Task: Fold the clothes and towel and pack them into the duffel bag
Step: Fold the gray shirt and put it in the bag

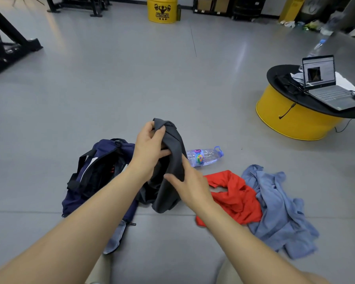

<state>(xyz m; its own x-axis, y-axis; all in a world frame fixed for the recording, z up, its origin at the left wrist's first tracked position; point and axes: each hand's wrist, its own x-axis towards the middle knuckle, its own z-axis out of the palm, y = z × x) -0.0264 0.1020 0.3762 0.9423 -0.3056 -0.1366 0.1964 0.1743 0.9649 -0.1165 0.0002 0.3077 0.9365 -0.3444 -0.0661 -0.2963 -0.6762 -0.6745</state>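
Observation:
A dark grey garment (172, 152) hangs in front of me, lifted off the grey floor. My left hand (150, 148) grips its bunched top edge. My right hand (189, 185) holds the cloth lower down on its right side. The garment's bottom end rests by the navy duffel bag (94, 173), which lies open on the floor to the left. A crumpled red garment (234, 199) lies to the right of my right hand. Beside that, further right, a light blue garment (279, 210) is spread in a heap.
A plastic water bottle (205, 156) lies on the floor behind the grey garment. A low yellow drum table (295, 121) with a laptop (326, 83) stands at the right. A yellow barrel (162, 9) and black metal frames (6, 44) stand further back.

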